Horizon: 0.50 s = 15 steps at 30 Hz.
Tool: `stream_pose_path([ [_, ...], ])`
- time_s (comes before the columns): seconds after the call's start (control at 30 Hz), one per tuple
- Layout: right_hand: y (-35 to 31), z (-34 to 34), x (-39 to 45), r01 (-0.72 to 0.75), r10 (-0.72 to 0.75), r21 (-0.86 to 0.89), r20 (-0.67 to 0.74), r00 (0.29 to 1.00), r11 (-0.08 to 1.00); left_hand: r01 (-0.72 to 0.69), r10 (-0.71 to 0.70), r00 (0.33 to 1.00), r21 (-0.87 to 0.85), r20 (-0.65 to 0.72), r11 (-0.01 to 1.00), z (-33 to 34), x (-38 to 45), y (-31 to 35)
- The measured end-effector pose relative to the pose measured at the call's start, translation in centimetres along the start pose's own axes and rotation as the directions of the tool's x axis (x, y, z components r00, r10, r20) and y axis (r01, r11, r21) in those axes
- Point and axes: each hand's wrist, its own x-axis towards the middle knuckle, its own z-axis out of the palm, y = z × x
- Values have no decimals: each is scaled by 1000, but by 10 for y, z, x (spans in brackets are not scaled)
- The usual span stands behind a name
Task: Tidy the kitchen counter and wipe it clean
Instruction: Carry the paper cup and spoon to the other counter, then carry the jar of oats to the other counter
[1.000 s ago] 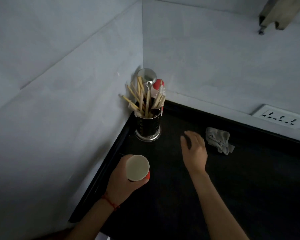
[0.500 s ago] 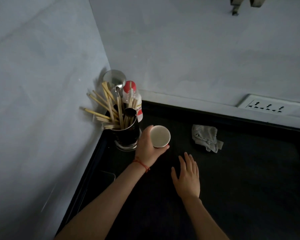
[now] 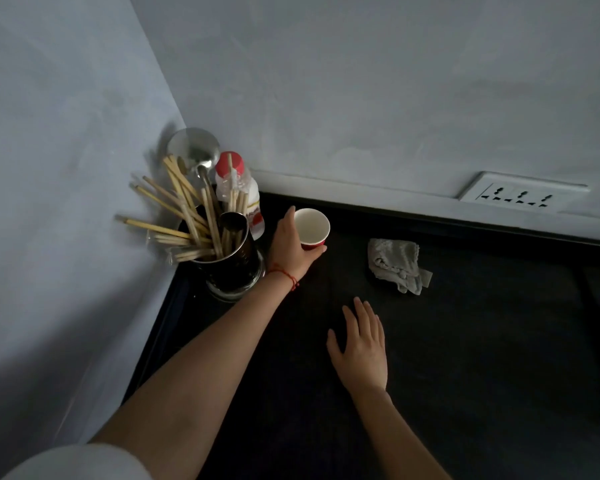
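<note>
Black bench (image 3: pixel 465 358) runs into a corner of pale grey walls; a white socket strip (image 3: pixel 520 196) sits on the back wall just above its rear edge. In the corner stands a metal utensil holder (image 3: pixel 234 268), packed with wooden chopsticks (image 3: pixel 184 216) fanning out leftward and a steel ladle (image 3: pixel 194 148) upright against the wall. Just behind the holder, a plastic bottle with a red cap (image 3: pixel 238 188). Left hand (image 3: pixel 290 249), red thread at the wrist, is curled round a red paper cup (image 3: pixel 311 228) with white inside; cup upright, mouth up, just right of the holder and bottle, near the back edge; whether its base touches the bench cannot be told. A crumpled grey cloth (image 3: pixel 397 263) lies on the bench to the right of the cup, apart from it. Right hand (image 3: pixel 361 351) spread flat, fingers straight, palm down on or just over the bench, nearer the person, holding nothing
</note>
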Motion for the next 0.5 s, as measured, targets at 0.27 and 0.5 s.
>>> stream_pose_path([
  [0.27,0,-2,0,-1,0,41,39,999,999,-55,57,998,64,-24,996,-13,-52,-7],
  [0.5,0,-32,-45,-90,94,148,-24,995,985,-194,170,969,126,177,973,-15,-144,-23],
])
